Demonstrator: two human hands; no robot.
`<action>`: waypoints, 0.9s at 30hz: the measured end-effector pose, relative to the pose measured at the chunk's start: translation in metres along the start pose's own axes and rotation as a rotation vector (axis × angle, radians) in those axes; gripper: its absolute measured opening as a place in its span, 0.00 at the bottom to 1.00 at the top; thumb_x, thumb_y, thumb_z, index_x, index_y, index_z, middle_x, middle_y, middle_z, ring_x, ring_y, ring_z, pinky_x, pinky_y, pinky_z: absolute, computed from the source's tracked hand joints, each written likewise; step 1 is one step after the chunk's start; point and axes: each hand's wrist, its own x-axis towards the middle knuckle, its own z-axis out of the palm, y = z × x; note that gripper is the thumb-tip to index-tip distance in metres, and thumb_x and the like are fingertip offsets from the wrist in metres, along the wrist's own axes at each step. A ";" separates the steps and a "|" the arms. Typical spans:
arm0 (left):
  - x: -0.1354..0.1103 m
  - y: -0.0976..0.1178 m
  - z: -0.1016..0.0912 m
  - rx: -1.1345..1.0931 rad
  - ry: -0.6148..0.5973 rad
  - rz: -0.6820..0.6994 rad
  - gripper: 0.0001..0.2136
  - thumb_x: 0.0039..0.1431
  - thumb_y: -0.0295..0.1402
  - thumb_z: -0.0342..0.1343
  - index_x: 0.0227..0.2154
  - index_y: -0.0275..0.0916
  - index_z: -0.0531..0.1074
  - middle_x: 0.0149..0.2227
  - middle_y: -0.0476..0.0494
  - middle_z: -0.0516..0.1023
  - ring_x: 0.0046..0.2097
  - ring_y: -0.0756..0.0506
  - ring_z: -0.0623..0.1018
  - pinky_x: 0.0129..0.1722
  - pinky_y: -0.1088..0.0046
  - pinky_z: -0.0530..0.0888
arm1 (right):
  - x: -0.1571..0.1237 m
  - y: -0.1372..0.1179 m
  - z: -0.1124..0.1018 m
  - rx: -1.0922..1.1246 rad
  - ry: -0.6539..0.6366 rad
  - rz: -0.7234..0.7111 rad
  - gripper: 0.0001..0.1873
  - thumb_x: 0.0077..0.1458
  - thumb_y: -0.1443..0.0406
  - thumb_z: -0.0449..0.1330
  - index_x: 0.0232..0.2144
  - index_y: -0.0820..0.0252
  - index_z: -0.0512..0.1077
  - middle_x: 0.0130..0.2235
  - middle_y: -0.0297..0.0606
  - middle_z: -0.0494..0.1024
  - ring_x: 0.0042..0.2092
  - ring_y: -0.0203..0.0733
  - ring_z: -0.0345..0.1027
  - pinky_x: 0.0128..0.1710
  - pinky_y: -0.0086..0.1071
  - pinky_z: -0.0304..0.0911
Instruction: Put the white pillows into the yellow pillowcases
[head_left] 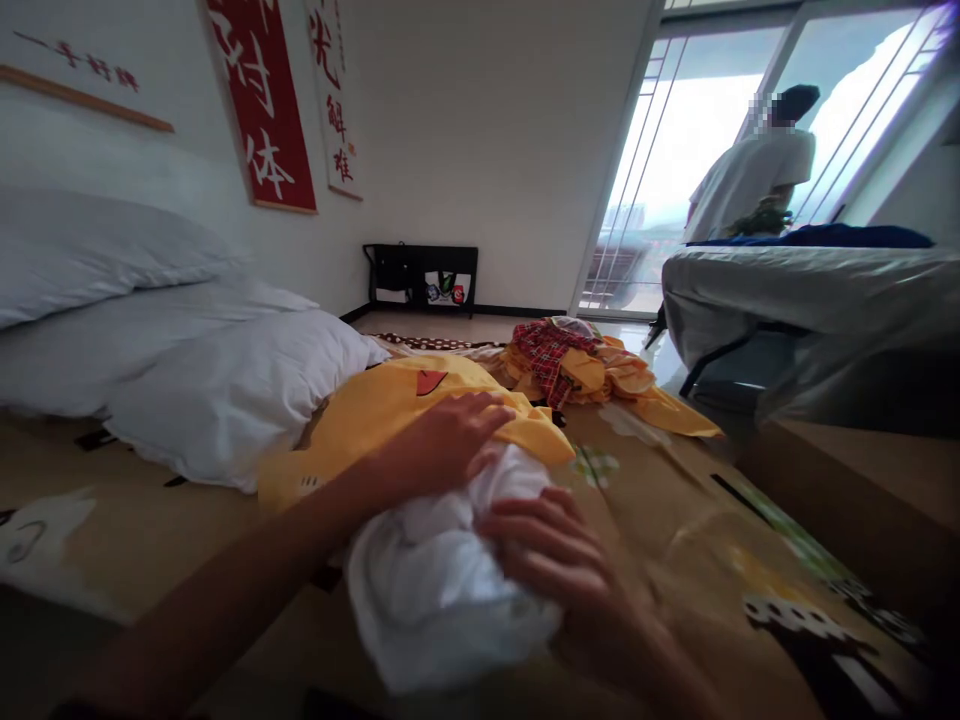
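A yellow pillowcase with a red-orange patch lies on the bed, and a white pillow bulges out of its near end. My left hand lies across the case's near edge, where yellow cloth meets the white pillow, its fingers bent over the fabric. To its right and closer to me, my right hand grips the side of the pillow with curled fingers. The thumb of that hand is mostly hidden, as is the part of the pillow within the case.
White pillows are heaped at the left by the wall. A pile of yellow and red plaid cloth sits at the bed's far end. At right are a cardboard box and a plastic-covered table; a person stands near the window.
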 end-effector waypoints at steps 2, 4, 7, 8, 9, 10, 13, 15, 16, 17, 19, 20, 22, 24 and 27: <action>0.013 -0.009 0.014 0.041 -0.119 -0.029 0.25 0.60 0.44 0.54 0.57 0.36 0.62 0.60 0.33 0.65 0.62 0.37 0.64 0.59 0.52 0.62 | 0.004 -0.021 0.005 -0.032 -0.078 -0.087 0.12 0.65 0.65 0.48 0.33 0.57 0.71 0.47 0.34 0.78 0.51 0.37 0.68 0.54 0.39 0.57; 0.017 -0.011 0.020 0.074 -0.217 -0.106 0.27 0.59 0.49 0.54 0.55 0.36 0.64 0.57 0.32 0.68 0.60 0.36 0.67 0.58 0.50 0.63 | 0.004 -0.032 0.013 -0.047 -0.068 -0.127 0.14 0.66 0.66 0.47 0.32 0.56 0.71 0.47 0.31 0.78 0.50 0.35 0.67 0.55 0.37 0.56; 0.021 -0.011 0.017 0.160 -0.221 -0.167 0.15 0.59 0.37 0.54 0.47 0.35 0.70 0.49 0.35 0.75 0.52 0.38 0.73 0.52 0.57 0.67 | 0.002 -0.036 0.025 -0.051 0.006 -0.167 0.13 0.66 0.66 0.49 0.33 0.55 0.71 0.44 0.30 0.78 0.48 0.35 0.67 0.54 0.37 0.58; 0.022 -0.011 0.014 0.183 -0.184 -0.182 0.12 0.58 0.33 0.54 0.44 0.35 0.71 0.46 0.36 0.76 0.49 0.39 0.74 0.49 0.59 0.69 | 0.002 -0.036 0.029 -0.052 0.006 -0.179 0.12 0.65 0.65 0.49 0.33 0.55 0.71 0.44 0.30 0.78 0.48 0.35 0.67 0.53 0.37 0.59; 0.023 -0.013 0.010 0.191 -0.130 -0.218 0.10 0.58 0.31 0.53 0.41 0.36 0.72 0.43 0.38 0.76 0.46 0.40 0.75 0.46 0.62 0.69 | 0.002 -0.035 0.032 -0.054 -0.010 -0.186 0.11 0.65 0.65 0.50 0.34 0.55 0.71 0.44 0.30 0.78 0.48 0.35 0.67 0.52 0.37 0.59; 0.025 -0.017 0.005 0.181 -0.064 -0.281 0.08 0.58 0.31 0.52 0.37 0.36 0.73 0.40 0.39 0.77 0.43 0.41 0.75 0.43 0.64 0.69 | 0.002 -0.034 0.034 -0.053 -0.021 -0.191 0.11 0.65 0.65 0.51 0.33 0.54 0.71 0.44 0.30 0.78 0.48 0.35 0.67 0.52 0.37 0.60; 0.022 -0.041 -0.011 0.083 0.134 -0.583 0.12 0.59 0.37 0.48 0.26 0.37 0.72 0.29 0.44 0.76 0.32 0.45 0.73 0.31 0.70 0.63 | 0.003 -0.035 0.028 -0.032 -0.043 -0.193 0.11 0.64 0.67 0.51 0.31 0.54 0.71 0.45 0.28 0.78 0.48 0.33 0.67 0.51 0.34 0.60; 0.012 -0.064 -0.018 -0.002 0.153 -0.767 0.16 0.58 0.41 0.47 0.20 0.37 0.68 0.22 0.46 0.70 0.27 0.47 0.68 0.26 0.71 0.57 | 0.004 -0.035 0.016 -0.019 -0.062 -0.180 0.13 0.64 0.69 0.49 0.33 0.54 0.72 0.46 0.28 0.78 0.49 0.32 0.67 0.52 0.33 0.59; 0.006 -0.076 -0.020 -0.048 0.108 -0.825 0.17 0.57 0.42 0.48 0.17 0.38 0.65 0.20 0.48 0.67 0.25 0.48 0.66 0.25 0.72 0.56 | 0.004 -0.035 0.009 -0.030 -0.100 -0.178 0.13 0.64 0.69 0.49 0.35 0.53 0.72 0.47 0.28 0.77 0.51 0.32 0.66 0.54 0.32 0.59; -0.001 -0.086 -0.019 -0.092 0.046 -0.853 0.18 0.57 0.43 0.48 0.16 0.38 0.62 0.18 0.49 0.65 0.25 0.49 0.66 0.24 0.72 0.55 | 0.003 -0.034 0.003 -0.058 -0.135 -0.179 0.13 0.64 0.68 0.49 0.39 0.53 0.73 0.49 0.30 0.76 0.53 0.33 0.65 0.55 0.32 0.58; -0.014 -0.099 -0.014 -0.149 -0.037 -0.843 0.17 0.56 0.42 0.48 0.16 0.38 0.61 0.18 0.50 0.64 0.25 0.49 0.66 0.25 0.73 0.57 | -0.002 -0.029 -0.003 -0.145 -0.079 -0.144 0.15 0.63 0.64 0.50 0.50 0.53 0.70 0.56 0.36 0.70 0.59 0.40 0.59 0.59 0.37 0.55; -0.019 -0.101 -0.011 -0.130 -0.011 -0.819 0.15 0.57 0.42 0.49 0.19 0.38 0.63 0.20 0.49 0.66 0.26 0.49 0.67 0.26 0.73 0.59 | -0.005 -0.025 -0.001 -0.193 0.028 -0.085 0.21 0.62 0.62 0.53 0.57 0.53 0.64 0.60 0.40 0.64 0.62 0.45 0.56 0.60 0.41 0.54; -0.024 -0.094 -0.006 0.032 0.176 -0.727 0.10 0.56 0.39 0.51 0.28 0.37 0.66 0.29 0.45 0.72 0.32 0.46 0.70 0.31 0.71 0.64 | -0.011 -0.015 0.012 -0.247 0.329 0.134 0.37 0.56 0.57 0.59 0.65 0.52 0.51 0.65 0.46 0.52 0.64 0.55 0.49 0.59 0.52 0.52; -0.024 -0.076 -0.007 0.224 0.382 -0.496 0.06 0.57 0.33 0.51 0.34 0.37 0.67 0.35 0.40 0.73 0.38 0.43 0.72 0.38 0.66 0.68 | -0.015 -0.002 0.031 -0.179 0.527 0.404 0.52 0.49 0.54 0.64 0.67 0.53 0.40 0.66 0.52 0.47 0.64 0.61 0.48 0.57 0.59 0.52; -0.014 -0.044 -0.014 0.163 0.311 -0.028 0.06 0.59 0.26 0.47 0.33 0.38 0.69 0.36 0.43 0.74 0.41 0.45 0.72 0.44 0.67 0.69 | -0.017 0.016 0.057 0.104 0.481 0.714 0.57 0.47 0.53 0.63 0.67 0.56 0.32 0.62 0.54 0.58 0.60 0.59 0.58 0.53 0.59 0.59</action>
